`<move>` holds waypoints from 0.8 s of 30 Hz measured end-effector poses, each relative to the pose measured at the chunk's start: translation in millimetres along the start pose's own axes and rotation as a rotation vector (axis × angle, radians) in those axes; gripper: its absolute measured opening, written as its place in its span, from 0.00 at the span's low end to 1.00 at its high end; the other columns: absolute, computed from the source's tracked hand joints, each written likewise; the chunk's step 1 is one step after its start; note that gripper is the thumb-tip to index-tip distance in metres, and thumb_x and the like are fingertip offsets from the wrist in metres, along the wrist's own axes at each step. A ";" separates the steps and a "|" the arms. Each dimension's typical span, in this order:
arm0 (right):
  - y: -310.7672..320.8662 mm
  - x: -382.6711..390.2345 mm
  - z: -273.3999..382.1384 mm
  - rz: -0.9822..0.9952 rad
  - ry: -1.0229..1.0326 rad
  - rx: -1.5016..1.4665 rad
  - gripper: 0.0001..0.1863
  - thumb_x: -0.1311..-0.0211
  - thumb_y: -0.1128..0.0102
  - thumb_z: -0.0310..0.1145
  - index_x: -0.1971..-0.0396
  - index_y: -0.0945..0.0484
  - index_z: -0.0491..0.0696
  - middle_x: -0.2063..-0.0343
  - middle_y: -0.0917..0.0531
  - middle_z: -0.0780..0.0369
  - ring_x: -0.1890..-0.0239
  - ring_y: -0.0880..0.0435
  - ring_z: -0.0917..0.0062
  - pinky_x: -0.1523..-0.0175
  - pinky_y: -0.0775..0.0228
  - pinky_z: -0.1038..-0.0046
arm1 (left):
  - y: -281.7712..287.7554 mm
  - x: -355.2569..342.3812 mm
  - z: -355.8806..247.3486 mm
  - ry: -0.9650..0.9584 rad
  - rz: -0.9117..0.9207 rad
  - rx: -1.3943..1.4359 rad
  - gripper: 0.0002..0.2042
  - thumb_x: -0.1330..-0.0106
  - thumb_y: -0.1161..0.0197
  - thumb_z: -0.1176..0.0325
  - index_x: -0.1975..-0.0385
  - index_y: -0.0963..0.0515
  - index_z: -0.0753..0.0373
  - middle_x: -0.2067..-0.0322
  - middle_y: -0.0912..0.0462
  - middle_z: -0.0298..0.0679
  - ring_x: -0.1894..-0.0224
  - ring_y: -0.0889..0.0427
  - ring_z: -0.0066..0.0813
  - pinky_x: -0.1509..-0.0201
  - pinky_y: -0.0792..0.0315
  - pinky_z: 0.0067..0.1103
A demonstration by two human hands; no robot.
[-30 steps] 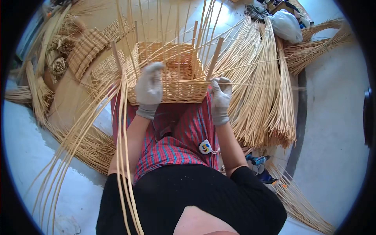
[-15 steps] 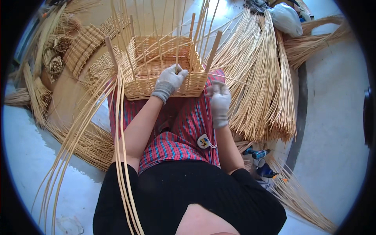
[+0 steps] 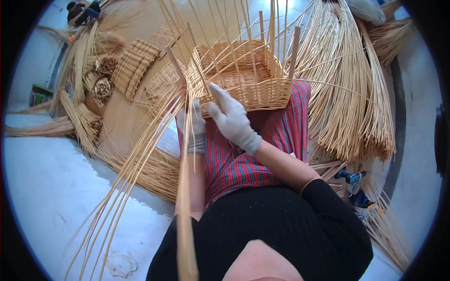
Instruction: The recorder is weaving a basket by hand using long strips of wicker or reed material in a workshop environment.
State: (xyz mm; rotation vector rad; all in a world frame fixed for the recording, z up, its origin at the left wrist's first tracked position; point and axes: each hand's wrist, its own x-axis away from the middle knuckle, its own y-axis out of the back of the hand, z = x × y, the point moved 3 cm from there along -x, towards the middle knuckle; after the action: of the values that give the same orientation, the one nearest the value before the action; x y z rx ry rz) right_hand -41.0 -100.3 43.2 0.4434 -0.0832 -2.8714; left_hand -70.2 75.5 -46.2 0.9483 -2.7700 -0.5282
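A wicker basket (image 3: 269,93) rests on my lap, with thin upright rods around it and thicker wooden stakes at its corners. My left hand (image 3: 192,125), in a grey-white glove, is at the basket's front left corner. Long willow strands (image 3: 186,154) pass in front of it and partly hide its fingers, so its grip does not show. My right hand (image 3: 232,117), gloved alike, is open at the front wall near the same corner. Its fingers stretch toward an upright rod. From that corner, loose strands (image 3: 124,180) also hang down to the left.
Large bundles of peeled rods (image 3: 347,93) lie to the right. At far left are more bundles (image 3: 84,122) and woven pieces (image 3: 136,68). A blue power drill (image 3: 350,176) lies on the floor by my right side. Another person (image 3: 83,13) shows at the top left.
My right hand has moved left from the basket's right side to its left corner. My left hand has left the upright rod at the front wall and moved to that corner. The view has shifted left.
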 end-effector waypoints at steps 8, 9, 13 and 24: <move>-46.3 -107.0 -38.8 -0.284 -0.732 0.292 0.63 0.37 0.34 0.67 0.25 0.49 0.26 0.29 0.35 0.32 0.25 0.32 0.50 0.24 0.37 0.64 | 20.6 2.6 19.1 -0.051 0.214 0.338 0.22 0.19 0.43 0.52 0.45 0.22 0.68 0.79 0.24 0.33 0.85 0.24 0.22 0.82 0.30 0.20; -51.2 -106.1 -40.6 -0.388 -0.693 0.254 0.61 0.38 0.31 0.63 0.23 0.49 0.30 0.30 0.33 0.34 0.28 0.29 0.51 0.25 0.36 0.63 | 20.3 5.2 23.7 0.035 0.204 0.280 0.23 0.20 0.43 0.48 0.46 0.21 0.64 0.79 0.22 0.34 0.82 0.24 0.23 0.77 0.29 0.22; -61.2 -102.6 -37.0 -0.607 -0.297 -0.022 0.37 0.34 0.28 0.46 0.30 0.28 0.43 0.46 0.17 0.48 0.45 0.16 0.60 0.40 0.25 0.62 | 20.1 3.6 12.2 -0.298 0.215 -0.212 0.32 0.23 0.41 0.42 0.32 0.28 0.63 0.71 0.14 0.44 0.77 0.21 0.31 0.68 0.25 0.29; -26.4 -142.0 19.9 -0.067 -0.101 0.016 0.39 0.28 0.38 0.61 0.35 0.25 0.41 0.49 0.13 0.51 0.41 0.15 0.59 0.33 0.26 0.66 | 15.8 -12.4 -20.4 -0.505 0.154 -0.629 0.38 0.35 0.24 0.60 0.26 0.34 0.61 0.44 0.15 0.53 0.44 0.15 0.50 0.40 0.22 0.38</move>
State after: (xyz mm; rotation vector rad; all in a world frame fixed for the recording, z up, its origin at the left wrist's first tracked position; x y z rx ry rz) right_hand 78.7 -40.4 101.0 0.3088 -0.1111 -2.9603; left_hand -63.8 89.2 -21.9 0.4940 -2.7130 -1.6703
